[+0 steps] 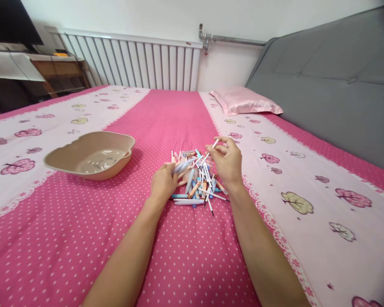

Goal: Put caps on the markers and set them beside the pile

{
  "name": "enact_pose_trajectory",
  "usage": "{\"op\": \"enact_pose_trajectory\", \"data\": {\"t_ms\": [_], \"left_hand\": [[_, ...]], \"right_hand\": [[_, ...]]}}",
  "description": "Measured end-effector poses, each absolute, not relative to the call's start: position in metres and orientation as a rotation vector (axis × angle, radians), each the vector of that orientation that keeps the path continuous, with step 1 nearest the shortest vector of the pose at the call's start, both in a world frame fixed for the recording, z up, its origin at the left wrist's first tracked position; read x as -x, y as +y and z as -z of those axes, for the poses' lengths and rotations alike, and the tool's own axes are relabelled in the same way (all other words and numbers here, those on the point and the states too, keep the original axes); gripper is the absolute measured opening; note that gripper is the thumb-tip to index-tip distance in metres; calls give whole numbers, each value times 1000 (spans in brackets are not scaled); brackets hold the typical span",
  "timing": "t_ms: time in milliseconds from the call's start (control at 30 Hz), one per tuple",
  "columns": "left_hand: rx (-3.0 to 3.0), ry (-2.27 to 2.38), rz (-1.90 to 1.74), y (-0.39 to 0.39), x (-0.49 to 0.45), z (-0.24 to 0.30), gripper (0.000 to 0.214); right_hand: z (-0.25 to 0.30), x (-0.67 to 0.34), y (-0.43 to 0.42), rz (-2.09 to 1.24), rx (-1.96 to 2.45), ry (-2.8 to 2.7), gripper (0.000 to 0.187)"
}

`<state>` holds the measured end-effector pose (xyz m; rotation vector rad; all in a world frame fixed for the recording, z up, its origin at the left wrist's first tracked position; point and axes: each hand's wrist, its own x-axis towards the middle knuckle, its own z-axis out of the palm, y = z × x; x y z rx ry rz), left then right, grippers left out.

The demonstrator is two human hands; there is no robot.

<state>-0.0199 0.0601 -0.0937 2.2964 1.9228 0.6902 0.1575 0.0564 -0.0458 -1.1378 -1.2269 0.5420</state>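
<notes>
A heap of pens, markers and thin white pen refills (210, 205) lies on the pink bedspread in front of me. Between the thumb and fingers of my right hand (228, 162), a thin white pen refill (213, 148) is pinched at a slant above the heap's right side. My left hand (164, 182) rests at the left edge of the heap, its fingers curled against several pale blue pens (183, 166); its fingertips are partly hidden. Orange-brown markers (194, 189) and more pale pens (188, 202) lie between the hands.
A beige plastic basin (83, 149) with small white pieces inside stands on the bed to the left. Behind are a pink pillow (246, 101), a grey headboard (333, 72) and a white radiator (134, 62). A desk (57, 68) with a monitor (13, 23) stands far left.
</notes>
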Motion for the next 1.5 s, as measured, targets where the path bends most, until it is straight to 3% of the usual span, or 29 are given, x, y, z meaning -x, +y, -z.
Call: {"op": "enact_pose_trajectory", "data": {"t_ms": [233, 367, 567, 900, 1267, 1500], "left_hand": [[-2211, 1999, -555, 61, 20, 95, 35], [-2181, 1931, -833, 59, 17, 89, 40], [-2333, 1473, -1141, 51, 5, 86, 36], [-2429, 1290, -1274, 50, 0, 91, 32], [-2409, 1259, -1258, 49, 0, 89, 30], [-2303, 1222, -1258, 47, 1, 88, 27]], "right_hand": [[48, -156, 57, -565, 1101, -1209, 30], [45, -153, 54, -532, 1080, -1172, 33], [29, -144, 39, -355, 994, -1151, 44], [32, -134, 37, -212, 855, -1209, 33], [34, -133, 36, -189, 940, -1211, 35], [35, -132, 34, -205, 1081, -1606, 24]]}}
